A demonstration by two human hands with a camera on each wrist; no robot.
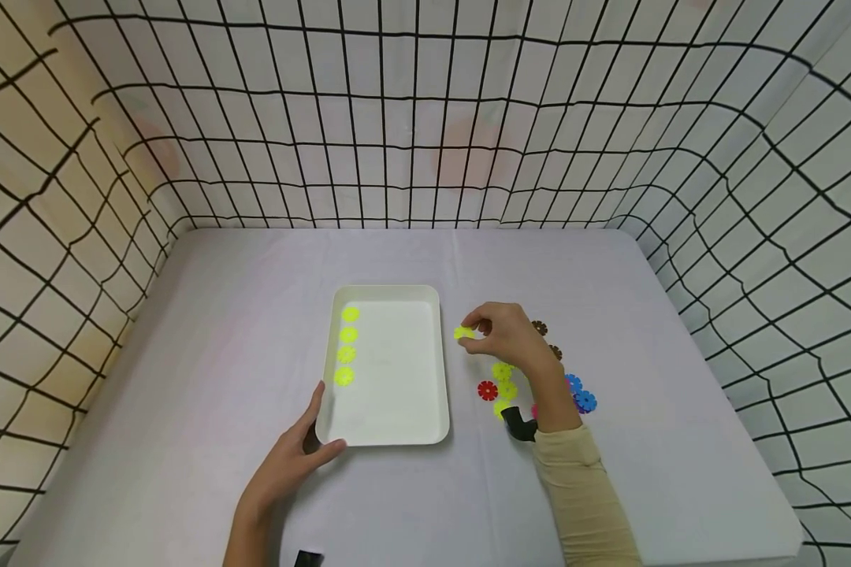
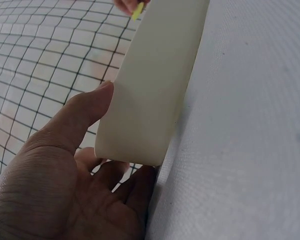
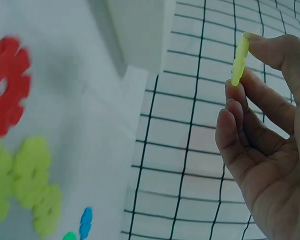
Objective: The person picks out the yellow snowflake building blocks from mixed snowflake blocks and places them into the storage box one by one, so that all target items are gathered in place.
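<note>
The largest item is the black grid mesh point(image 1: 411, 146), which stands along the far edge and both sides of the white-covered table point(image 1: 652, 472). On the table, left of centre, lies a white rectangular tray point(image 1: 397, 378), shallow and with raised walls.

The left hand point(image 1: 291, 458) grips the tray at its near left corner, thumb against the near wall and fingers at the left side. The tray looks stiff and light enough to slide if bumped; a corner is a sound place to steady it.

The right hand point(image 1: 507, 339) hangs just beyond the tray's right wall, thumb and fingertips pinched together on one yellow piece point(image 1: 464, 333).

Below and beside that hand lie loose notched discs: yellow discs point(image 1: 502, 371), a red disc point(image 1: 487, 390), blue discs point(image 1: 585, 401) and brown discs point(image 1: 540, 327) (the forearm hides part of this group). Inside the tray, four yellow discs point(image 1: 347, 354) form a column along the left wall.

Handling of the held piece: it appears to be thin plastic, very light, fairly stiff and unlikely to break. Its smooth faces may slip. Hold it at opposite points of the notched rim, as in the right wrist view; lying flat, it may be awkward to lift.
</note>
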